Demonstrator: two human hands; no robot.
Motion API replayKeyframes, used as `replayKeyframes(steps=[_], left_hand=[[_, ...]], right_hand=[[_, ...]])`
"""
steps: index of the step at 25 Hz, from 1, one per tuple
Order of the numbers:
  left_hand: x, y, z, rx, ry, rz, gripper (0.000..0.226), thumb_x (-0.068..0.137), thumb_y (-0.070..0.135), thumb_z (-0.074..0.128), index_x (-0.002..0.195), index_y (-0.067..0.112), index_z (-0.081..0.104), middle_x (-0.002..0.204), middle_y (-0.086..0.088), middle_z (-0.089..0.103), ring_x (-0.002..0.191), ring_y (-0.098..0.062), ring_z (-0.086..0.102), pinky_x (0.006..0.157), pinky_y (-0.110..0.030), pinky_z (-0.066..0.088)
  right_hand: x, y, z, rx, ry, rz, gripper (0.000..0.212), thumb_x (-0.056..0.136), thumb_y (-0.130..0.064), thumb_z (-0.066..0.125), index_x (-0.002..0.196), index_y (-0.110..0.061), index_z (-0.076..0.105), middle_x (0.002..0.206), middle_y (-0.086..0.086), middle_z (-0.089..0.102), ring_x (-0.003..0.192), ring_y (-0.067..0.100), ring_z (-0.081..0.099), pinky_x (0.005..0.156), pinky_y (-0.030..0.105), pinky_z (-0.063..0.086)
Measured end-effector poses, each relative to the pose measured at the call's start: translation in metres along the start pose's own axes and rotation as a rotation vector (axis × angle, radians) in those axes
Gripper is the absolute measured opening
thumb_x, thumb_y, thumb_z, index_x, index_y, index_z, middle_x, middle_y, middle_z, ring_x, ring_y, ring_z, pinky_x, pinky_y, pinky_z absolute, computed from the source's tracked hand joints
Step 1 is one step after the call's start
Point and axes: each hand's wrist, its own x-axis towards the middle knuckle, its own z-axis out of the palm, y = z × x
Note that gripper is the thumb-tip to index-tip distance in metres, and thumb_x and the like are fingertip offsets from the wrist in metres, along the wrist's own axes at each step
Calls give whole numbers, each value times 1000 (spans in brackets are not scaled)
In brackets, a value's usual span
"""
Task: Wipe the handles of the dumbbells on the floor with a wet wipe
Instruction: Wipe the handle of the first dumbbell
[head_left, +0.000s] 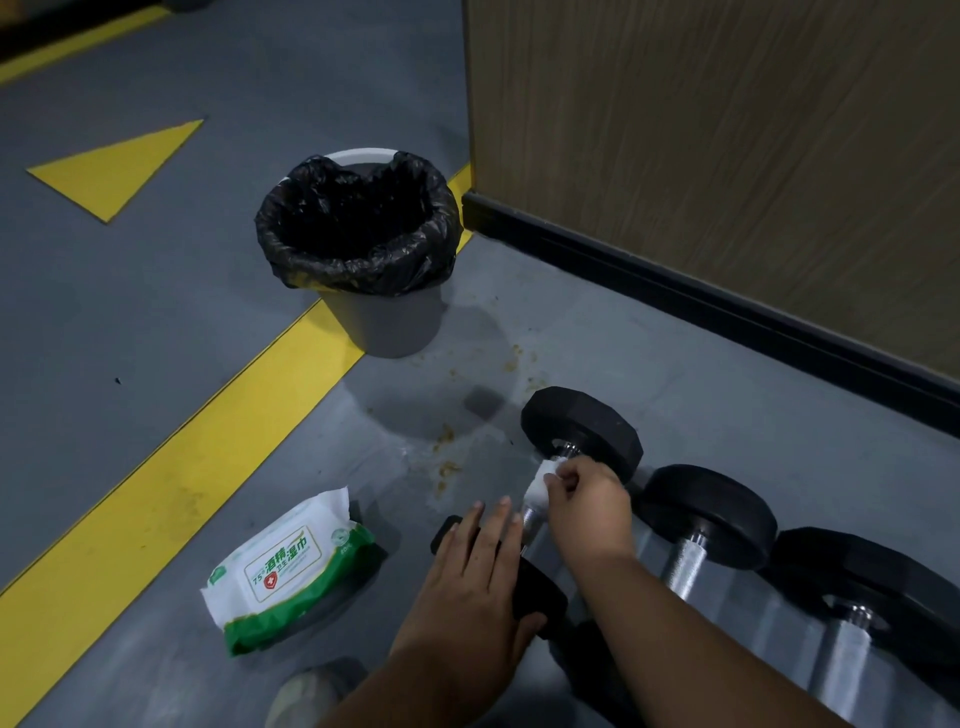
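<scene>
Three black dumbbells with metal handles lie side by side on the grey floor. On the leftmost dumbbell (581, 426), my right hand (589, 506) grips a white wet wipe (540, 486) wrapped round the handle near the far weight. My left hand (475, 566) rests flat, fingers straight, on that dumbbell's near weight (537, 597). The middle dumbbell (709, 514) and the right dumbbell (857, 587) lie untouched to the right, partly behind my right forearm.
A green and white wet wipe pack (291, 566) lies on the floor left of my left hand. A grey bin (389, 322) with a black liner stands beyond. A wooden wall with black skirting (727, 306) runs behind the dumbbells. Yellow floor stripe (182, 467) at left.
</scene>
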Motion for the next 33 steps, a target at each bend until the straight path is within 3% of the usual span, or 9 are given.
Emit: replayKeyframes(steps=[4,8,12,17,20,23,26,30,33], left_hand=[[-1,-1,2,-15,-17,3,93,85,64,45,155,11,15,163,-9,13,148,-32,17,112,-49,34],[1,0,1,-16,-38,-11,94,83,66,46,154,13,17,163,-7,14,148,-31,18,113,-47,32],[1,0,-1,-20,-56,-2,92,87,67,38,156,19,-1,164,0,-8,151,-26,-5,120,-46,14],[3,-1,2,8,-60,-14,95,80,66,47,153,10,24,161,-9,23,145,-32,27,111,-47,35],[1,-1,4,31,-22,-14,98,78,70,46,154,13,22,159,-5,25,145,-29,25,111,-44,31],[0,-1,6,45,-5,0,99,78,70,47,155,13,19,160,-5,24,145,-29,24,118,-42,23],[1,-1,5,66,-7,1,95,79,68,46,152,10,26,159,-8,27,144,-31,29,117,-44,28],[2,-2,8,70,5,9,93,82,67,45,152,9,27,160,-10,25,144,-32,28,111,-44,21],[2,-2,6,58,8,6,94,81,68,46,153,12,23,160,-6,24,145,-30,25,115,-43,23]], right_hand=[[-18,11,5,-48,-48,-183,8,92,-14,72,93,-9,77,103,1,66,85,5,59,76,1,38],[1,15,4,-95,-39,-295,11,92,-8,70,88,-3,79,97,5,67,78,8,56,75,8,39],[11,14,-6,-116,-74,-335,11,91,-1,66,84,0,74,89,-1,60,73,0,50,68,8,34],[-11,30,2,-85,-285,-736,22,91,-20,60,74,-14,72,82,-2,58,80,11,56,71,24,50],[20,31,0,-165,-221,-633,18,88,-11,64,73,-7,73,86,5,64,77,20,65,73,28,54],[26,29,-8,-101,-109,-515,11,84,0,70,76,-4,76,93,7,68,77,14,64,82,7,45],[-4,29,-6,-26,-224,-658,11,84,-6,68,78,-12,76,94,-2,67,87,8,62,86,19,53],[-2,34,-8,-73,-390,-831,21,90,-19,59,89,-14,80,98,-1,71,97,11,65,95,12,46],[24,31,-9,-7,-192,-494,15,92,-11,66,90,-11,81,101,1,69,90,12,65,86,4,42]])
